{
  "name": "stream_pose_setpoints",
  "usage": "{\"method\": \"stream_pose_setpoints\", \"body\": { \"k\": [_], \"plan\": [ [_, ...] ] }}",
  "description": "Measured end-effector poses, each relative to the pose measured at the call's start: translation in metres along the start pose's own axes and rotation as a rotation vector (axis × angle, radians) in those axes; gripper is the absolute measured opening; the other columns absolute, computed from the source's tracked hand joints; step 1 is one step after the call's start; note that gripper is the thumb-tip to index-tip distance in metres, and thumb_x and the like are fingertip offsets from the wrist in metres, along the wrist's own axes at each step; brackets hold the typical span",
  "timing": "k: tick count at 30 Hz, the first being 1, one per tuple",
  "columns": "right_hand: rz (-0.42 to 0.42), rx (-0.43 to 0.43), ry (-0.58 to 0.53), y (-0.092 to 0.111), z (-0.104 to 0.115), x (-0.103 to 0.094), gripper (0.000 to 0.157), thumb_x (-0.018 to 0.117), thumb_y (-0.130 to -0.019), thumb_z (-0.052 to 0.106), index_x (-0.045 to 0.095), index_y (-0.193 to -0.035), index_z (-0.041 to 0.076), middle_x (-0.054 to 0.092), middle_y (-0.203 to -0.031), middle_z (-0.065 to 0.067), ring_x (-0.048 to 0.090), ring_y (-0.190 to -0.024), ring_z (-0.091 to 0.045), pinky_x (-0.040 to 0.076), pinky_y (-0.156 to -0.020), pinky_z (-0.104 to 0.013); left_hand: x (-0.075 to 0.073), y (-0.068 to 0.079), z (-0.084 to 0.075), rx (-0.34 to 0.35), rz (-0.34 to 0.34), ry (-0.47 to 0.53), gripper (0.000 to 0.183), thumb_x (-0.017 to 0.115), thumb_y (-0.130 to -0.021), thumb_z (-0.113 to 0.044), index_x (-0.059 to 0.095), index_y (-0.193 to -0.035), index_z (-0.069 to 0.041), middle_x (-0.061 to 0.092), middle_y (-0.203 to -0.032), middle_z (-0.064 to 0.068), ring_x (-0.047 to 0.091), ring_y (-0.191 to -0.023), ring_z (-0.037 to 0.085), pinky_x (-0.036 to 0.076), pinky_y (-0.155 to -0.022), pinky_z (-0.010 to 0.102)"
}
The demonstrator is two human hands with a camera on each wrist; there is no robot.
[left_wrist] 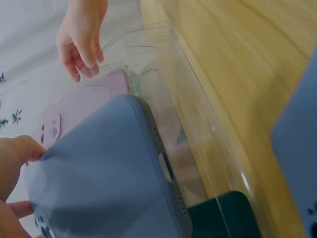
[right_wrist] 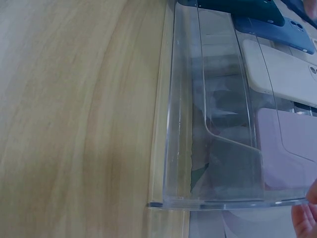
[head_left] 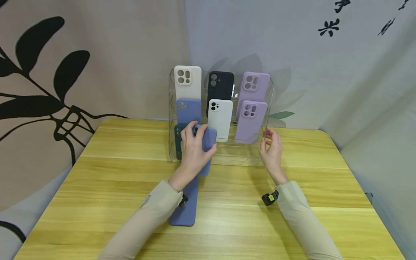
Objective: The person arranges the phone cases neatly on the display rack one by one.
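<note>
My left hand [head_left: 195, 150] pinches a blue-purple phone case [head_left: 209, 139] by its edges, tilted in front of a clear stepped display rack [head_left: 227, 159]. In the left wrist view the same case's bottom edge, with its port cutout, faces the rack's front. Beside that hand, a dark green phone case [head_left: 178, 144] stands in the lowest tier, partly hidden. My right hand [head_left: 273, 150] holds the rack's right side edge between thumb and fingers [right_wrist: 301, 218]. Another blue-purple phone case [head_left: 186, 206] lies on the table beneath my left forearm.
In the rack's upper tiers stand white [head_left: 188, 88], black [head_left: 221, 85], blue [head_left: 189, 110], smaller white [head_left: 220, 119] and two lilac phone cases [head_left: 250, 122]. A wooden table [head_left: 227, 227] carries the rack near its back edge, with a patterned curtain [head_left: 139, 54] behind.
</note>
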State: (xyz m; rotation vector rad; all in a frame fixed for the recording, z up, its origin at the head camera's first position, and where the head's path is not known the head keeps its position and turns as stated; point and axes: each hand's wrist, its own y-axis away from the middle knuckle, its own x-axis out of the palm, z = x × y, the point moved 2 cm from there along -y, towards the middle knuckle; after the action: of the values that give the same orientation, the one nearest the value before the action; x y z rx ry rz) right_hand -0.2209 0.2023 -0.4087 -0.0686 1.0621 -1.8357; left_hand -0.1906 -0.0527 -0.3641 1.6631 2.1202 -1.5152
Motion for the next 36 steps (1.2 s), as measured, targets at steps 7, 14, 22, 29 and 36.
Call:
{"method": "stream_pose_setpoints", "body": {
  "k": [7, 14, 22, 29, 36],
  "plan": [
    [0.007, -0.007, 0.017, 0.000, 0.002, -0.001, 0.034, 0.052, -0.082, -0.017, 0.049, -0.116, -0.015, 0.056, -0.104, -0.027, 0.058, -0.093, -0.037, 0.051, -0.071, -0.025, 0.017, -0.016, -0.010, 0.080, -0.080, -0.040, 0.052, 0.076, -0.073, -0.020, 0.054, -0.118, -0.005, 0.038, -0.129, 0.023, 0.037, -0.112, 0.041, 0.044, -0.067, 0.052],
    [0.017, -0.005, 0.021, 0.000, 0.003, -0.002, 0.033, 0.052, -0.083, -0.016, 0.049, -0.116, -0.015, 0.056, -0.103, -0.028, 0.058, -0.094, -0.037, 0.052, -0.069, -0.043, 0.031, -0.031, -0.015, 0.089, -0.143, -0.056, 0.051, 0.075, -0.075, -0.021, 0.053, -0.119, -0.007, 0.037, -0.131, 0.022, 0.037, -0.113, 0.040, 0.044, -0.070, 0.055],
    [0.034, 0.017, 0.026, 0.000, 0.003, -0.002, 0.033, 0.052, -0.084, -0.016, 0.048, -0.117, -0.015, 0.055, -0.104, -0.028, 0.057, -0.095, -0.036, 0.052, -0.072, -0.037, 0.052, -0.035, -0.015, 0.077, -0.202, -0.081, 0.053, 0.074, -0.073, -0.019, 0.051, -0.120, -0.008, 0.037, -0.131, 0.022, 0.037, -0.113, 0.039, 0.043, -0.072, 0.051],
    [0.012, 0.004, 0.030, -0.001, 0.002, -0.002, 0.033, 0.052, -0.083, -0.016, 0.049, -0.116, -0.014, 0.056, -0.104, -0.027, 0.059, -0.093, -0.037, 0.051, -0.071, -0.026, 0.066, -0.037, -0.017, 0.053, -0.251, -0.123, 0.055, 0.075, -0.072, -0.020, 0.050, -0.120, -0.010, 0.038, -0.130, 0.021, 0.039, -0.112, 0.039, 0.043, -0.070, 0.049],
    [0.016, -0.006, 0.042, -0.001, 0.001, -0.001, 0.033, 0.052, -0.083, -0.015, 0.049, -0.116, -0.014, 0.056, -0.105, -0.027, 0.059, -0.094, -0.036, 0.052, -0.070, -0.033, 0.079, -0.033, -0.015, 0.003, -0.307, -0.161, 0.055, 0.076, -0.070, -0.021, 0.051, -0.117, -0.009, 0.039, -0.128, 0.020, 0.040, -0.110, 0.038, 0.043, -0.076, 0.050]
  ]
}}
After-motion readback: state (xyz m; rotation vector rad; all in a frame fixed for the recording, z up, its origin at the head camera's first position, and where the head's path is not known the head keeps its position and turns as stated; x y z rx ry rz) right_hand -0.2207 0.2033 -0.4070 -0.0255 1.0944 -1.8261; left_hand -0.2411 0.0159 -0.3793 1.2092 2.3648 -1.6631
